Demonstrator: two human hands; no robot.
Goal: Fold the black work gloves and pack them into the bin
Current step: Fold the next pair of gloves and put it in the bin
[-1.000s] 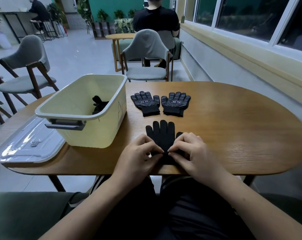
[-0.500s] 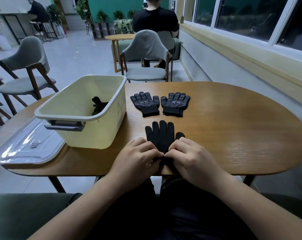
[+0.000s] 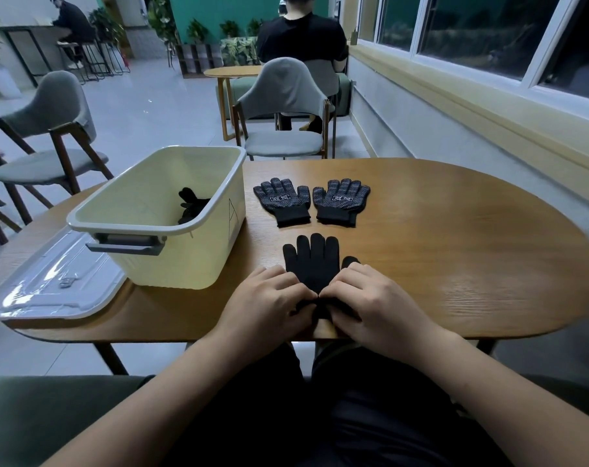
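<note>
– On the near edge of the table (image 3: 454, 247), what have you got?

– I've got one plain black glove (image 3: 311, 264) lying flat, its fingers pointing away from me. From my screen, the left hand (image 3: 269, 306) and right hand (image 3: 370, 305) meet at its cuff, with their fingers curled and pinching the fabric there.

– Any writing?

– I can see a thin-lined letter "A" (image 3: 232, 217) on the side of the cream bin (image 3: 171, 257). Each dotted glove has a white mark printed across its palm, too small for me to read.

– Count things for me.

– Two dotted ones lie beyond the plain one, side by side and palms up: the left dotted glove (image 3: 281, 198) and the right dotted glove (image 3: 341, 200). I count one plain glove under the hands. There is black glove fabric (image 3: 192, 205) in the bin near its right wall, but I cannot tell how many pieces. There is one bin, and one clear lid (image 3: 50, 284) lying flat just left of it.
</note>
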